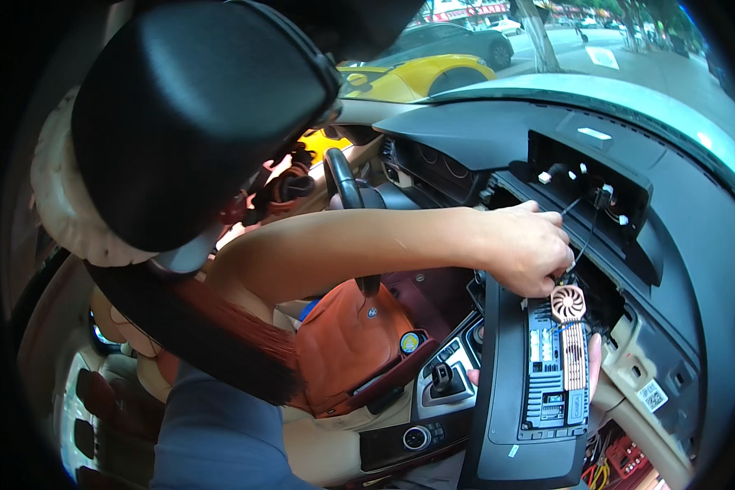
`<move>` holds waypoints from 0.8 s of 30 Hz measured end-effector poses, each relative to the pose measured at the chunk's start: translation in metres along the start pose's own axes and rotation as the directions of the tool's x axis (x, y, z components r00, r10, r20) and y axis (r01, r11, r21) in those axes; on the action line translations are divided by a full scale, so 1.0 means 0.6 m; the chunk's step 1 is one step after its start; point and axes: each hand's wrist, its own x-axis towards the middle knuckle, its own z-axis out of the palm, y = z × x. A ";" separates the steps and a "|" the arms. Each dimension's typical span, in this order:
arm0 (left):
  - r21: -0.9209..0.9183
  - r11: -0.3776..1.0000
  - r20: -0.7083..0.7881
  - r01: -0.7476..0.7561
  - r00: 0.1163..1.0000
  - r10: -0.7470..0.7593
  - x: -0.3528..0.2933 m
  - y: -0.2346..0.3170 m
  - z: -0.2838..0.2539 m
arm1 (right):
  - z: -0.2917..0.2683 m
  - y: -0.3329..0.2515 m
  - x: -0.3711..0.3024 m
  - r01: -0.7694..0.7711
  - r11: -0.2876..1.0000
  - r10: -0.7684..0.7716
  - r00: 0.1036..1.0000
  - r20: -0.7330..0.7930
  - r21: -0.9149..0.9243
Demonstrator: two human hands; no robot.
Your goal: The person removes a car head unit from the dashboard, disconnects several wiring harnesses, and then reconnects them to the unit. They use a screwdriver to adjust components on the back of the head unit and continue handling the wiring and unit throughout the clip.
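Note:
My left hand (pixel 527 249) reaches across from the left, its fingers pinched at the end of a thin black cable (pixel 588 233). What exactly lies between the fingertips is partly hidden. Just below them is a black car head unit (pixel 506 425), tilted with its back up. A small round copper-coloured fan (pixel 567 303), a ribbed heat sink (pixel 576 359) and several sockets show on its back. My right hand (pixel 594 363) supports this unit from beneath; only a bit of it shows at the right edge, with a fingertip at the left edge.
The dashboard has an opening (pixel 604 294) beside the unit and a black screen housing (pixel 588 184) above it. A gear lever (pixel 442 377), a control knob (pixel 416 438) and a steering wheel (pixel 345 180) stand to the left. A red tool case (pixel 626 457) lies low right. A large black rounded shape (pixel 204 114) blocks the upper left.

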 end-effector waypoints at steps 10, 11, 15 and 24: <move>-0.274 0.924 0.188 0.266 0.957 -0.220 0.023 0.015 0.007 | -0.020 -0.014 0.003 -0.107 0.991 0.109 0.994 0.012 -0.082; -0.288 0.918 0.198 0.273 0.955 -0.221 0.023 0.013 0.002 | -0.018 -0.012 0.003 -0.084 0.996 0.082 0.995 -0.048 -0.039; -0.210 0.969 0.119 0.126 0.988 -0.103 0.009 0.003 -0.002 | -0.012 -0.012 -0.006 -0.100 0.995 0.099 0.994 -0.042 -0.026; -0.139 0.977 0.146 0.164 0.979 -0.144 0.017 0.023 0.006 | -0.021 -0.004 -0.004 0.022 0.995 -0.025 0.999 -0.027 -0.098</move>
